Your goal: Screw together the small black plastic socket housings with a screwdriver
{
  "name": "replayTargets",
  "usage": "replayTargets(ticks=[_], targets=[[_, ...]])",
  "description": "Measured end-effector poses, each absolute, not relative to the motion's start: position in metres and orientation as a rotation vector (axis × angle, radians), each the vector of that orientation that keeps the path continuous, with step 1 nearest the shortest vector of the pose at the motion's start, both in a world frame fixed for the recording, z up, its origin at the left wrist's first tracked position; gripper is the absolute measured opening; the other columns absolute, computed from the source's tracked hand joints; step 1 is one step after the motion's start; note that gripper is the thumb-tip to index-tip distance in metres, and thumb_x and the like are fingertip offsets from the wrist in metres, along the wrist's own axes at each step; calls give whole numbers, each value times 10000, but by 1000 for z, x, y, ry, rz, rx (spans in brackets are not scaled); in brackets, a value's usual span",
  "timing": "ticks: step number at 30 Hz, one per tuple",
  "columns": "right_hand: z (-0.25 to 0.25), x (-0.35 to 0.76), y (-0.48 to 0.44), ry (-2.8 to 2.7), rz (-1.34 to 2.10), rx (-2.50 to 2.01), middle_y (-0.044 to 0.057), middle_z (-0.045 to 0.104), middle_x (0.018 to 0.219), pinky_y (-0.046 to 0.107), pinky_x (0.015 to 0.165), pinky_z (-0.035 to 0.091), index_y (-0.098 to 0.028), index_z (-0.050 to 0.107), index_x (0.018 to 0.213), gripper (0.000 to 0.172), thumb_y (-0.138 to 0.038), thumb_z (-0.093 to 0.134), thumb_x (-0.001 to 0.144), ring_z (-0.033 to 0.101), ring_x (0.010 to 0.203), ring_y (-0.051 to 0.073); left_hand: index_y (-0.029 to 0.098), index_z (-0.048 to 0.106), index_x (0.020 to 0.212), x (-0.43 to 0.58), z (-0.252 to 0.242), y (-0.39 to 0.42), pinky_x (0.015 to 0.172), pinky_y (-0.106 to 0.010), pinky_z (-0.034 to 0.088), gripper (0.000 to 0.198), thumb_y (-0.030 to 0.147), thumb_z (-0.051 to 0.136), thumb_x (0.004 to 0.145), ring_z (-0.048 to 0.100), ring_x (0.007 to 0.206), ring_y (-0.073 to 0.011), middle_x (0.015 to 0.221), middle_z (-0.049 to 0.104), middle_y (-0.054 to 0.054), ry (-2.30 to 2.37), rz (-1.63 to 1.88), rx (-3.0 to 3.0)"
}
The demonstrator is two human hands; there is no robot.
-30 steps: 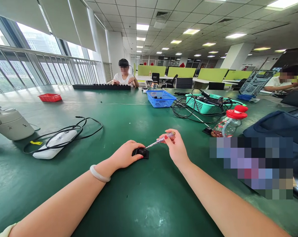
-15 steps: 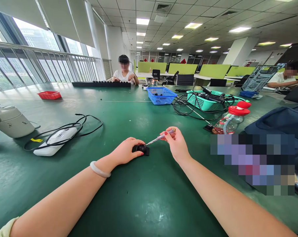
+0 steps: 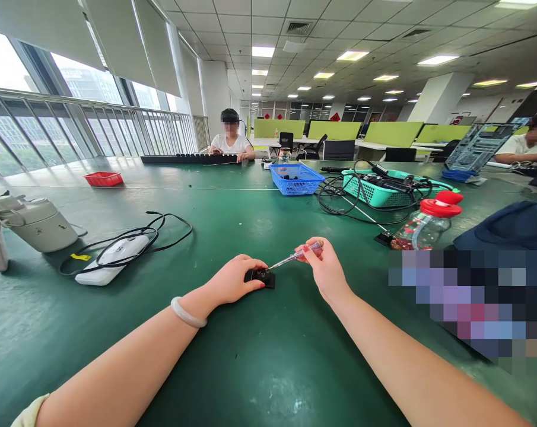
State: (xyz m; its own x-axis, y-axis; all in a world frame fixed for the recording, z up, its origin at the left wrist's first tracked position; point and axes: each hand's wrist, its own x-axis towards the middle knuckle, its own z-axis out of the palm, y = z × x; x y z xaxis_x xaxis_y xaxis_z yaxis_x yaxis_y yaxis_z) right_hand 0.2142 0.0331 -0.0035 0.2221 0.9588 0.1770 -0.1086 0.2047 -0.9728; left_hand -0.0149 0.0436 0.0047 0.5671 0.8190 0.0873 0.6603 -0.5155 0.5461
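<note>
A small black block with screw-like spots on its top lies on the green table. My left hand grips it from the left between thumb and fingers. From the right, my right hand holds a screwdriver by its clear handle, fingers pinched round it. The screwdriver slants down to the left, its tip at the block's top near my left fingertips. Whether the tip sits in a screw is too small to tell.
A white power bank with a black cable lies left, near a beige bottle. Farther off are a red tray, a blue basket and a green basket with cables. A red-lidded jar stands right. A person sits opposite.
The whole view has shifted, so things appear slightly lower and farther right. My hands keep the same hold on the block and the screwdriver.
</note>
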Motion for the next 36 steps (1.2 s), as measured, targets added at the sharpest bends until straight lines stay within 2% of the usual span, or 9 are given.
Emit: replayTargets(ticks=[9,12,18,22,28,36], targets=[[-6,214,34,-1122,947,-1076,18,689,839,459,910,525,-247,505,931,515,-650,699,677,670,845,203,295,637,1170,-16,5,44,984,-394,473,357,370,620,822,550,1126,-247,1146,672,-39,1191,476,2331],[-11,213,34,-1154,928,-1053,18,686,849,472,930,506,-255,479,984,493,-644,647,733,663,853,203,302,638,1162,-16,4,44,987,-393,469,345,364,619,823,547,1124,-242,1141,673,-31,1195,471,2328],[-12,207,23,-1346,776,-1009,44,676,990,473,900,494,-284,352,1195,472,-474,602,842,634,904,206,300,639,1162,-17,2,44,985,-397,468,353,380,621,819,550,1109,-244,1113,674,-34,1189,488,2318],[-8,202,16,-1431,707,-993,48,669,978,482,905,483,-288,309,1246,454,-409,558,886,634,918,214,314,638,1155,-16,2,43,975,-393,471,344,379,622,817,556,1095,-236,1102,673,-23,1197,491,2310],[-6,204,17,-1438,712,-987,48,682,951,484,914,485,-276,327,1233,410,-429,522,906,646,907,212,313,638,1153,-15,2,43,969,-394,472,339,380,620,821,557,1093,-236,1103,673,-26,1189,495,2320],[-7,208,26,-1280,849,-1027,33,707,885,470,918,497,-265,393,1112,433,-530,592,834,676,863,211,284,642,1159,-15,4,43,975,-394,481,353,392,604,826,554,1107,-248,1117,677,-43,1178,484,2332]])
